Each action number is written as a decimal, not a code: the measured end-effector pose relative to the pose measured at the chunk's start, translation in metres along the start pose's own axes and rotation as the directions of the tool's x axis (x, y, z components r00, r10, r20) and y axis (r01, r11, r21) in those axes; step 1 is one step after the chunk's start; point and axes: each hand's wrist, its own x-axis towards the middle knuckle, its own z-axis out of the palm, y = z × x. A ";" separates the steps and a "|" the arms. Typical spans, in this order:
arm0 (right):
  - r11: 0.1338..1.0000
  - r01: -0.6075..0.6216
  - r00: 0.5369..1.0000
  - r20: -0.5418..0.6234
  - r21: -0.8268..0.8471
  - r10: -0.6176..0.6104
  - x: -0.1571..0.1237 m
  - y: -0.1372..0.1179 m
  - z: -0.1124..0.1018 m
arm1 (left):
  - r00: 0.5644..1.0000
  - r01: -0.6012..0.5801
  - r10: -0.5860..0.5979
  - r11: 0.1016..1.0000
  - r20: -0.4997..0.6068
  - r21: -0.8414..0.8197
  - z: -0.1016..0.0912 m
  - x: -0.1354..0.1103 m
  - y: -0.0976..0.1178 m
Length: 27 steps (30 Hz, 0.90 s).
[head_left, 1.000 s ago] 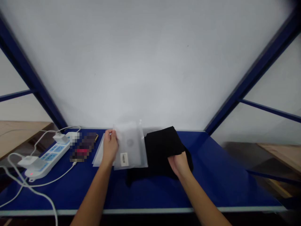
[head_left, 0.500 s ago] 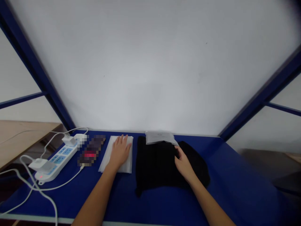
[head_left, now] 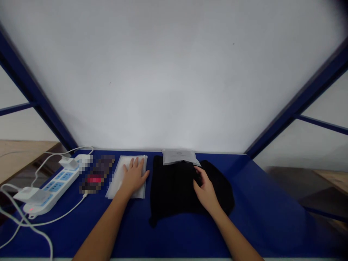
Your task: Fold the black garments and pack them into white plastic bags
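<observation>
Two hands, one black cloth (head_left: 174,192): right hand (head_left: 206,189) nearer, grip half-curled, hold indiscernible.
The cloth is laid parallel to the worktop's (head_left: 266,217) far edge, mostly left of that hand; plastic sleeves (head_left: 115,185) are covered by the flat-spread left hand (head_left: 133,179), nothing grasped.

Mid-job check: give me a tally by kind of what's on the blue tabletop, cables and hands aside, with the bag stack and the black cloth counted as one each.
Power strip: 1
White chargers plugged into it: 2
Pixelated phone: 1
Stack of frosted bags: 1
Separate frosted bag: 1
Black cloth: 1
Total: 7
</observation>
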 end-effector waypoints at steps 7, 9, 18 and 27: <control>0.982 0.052 0.999 0.006 0.184 -0.054 0.002 -0.017 0.003 | 0.920 -0.391 0.326 0.779 -0.216 -0.490 -0.027 -0.026 0.069; 0.983 0.073 0.997 -0.019 0.169 -0.071 0.001 -0.022 0.004 | 0.953 -0.272 0.285 0.646 -0.105 -0.713 -0.026 -0.037 0.097; 0.955 -0.028 0.962 0.266 0.297 -0.055 -0.012 -0.037 0.004 | 0.968 0.077 0.210 0.279 0.138 -0.957 -0.005 -0.045 0.131; 0.974 -0.140 0.973 0.208 0.176 0.102 -0.001 -0.027 -0.014 | 0.903 0.418 0.144 -0.078 0.405 -0.905 0.000 -0.042 0.120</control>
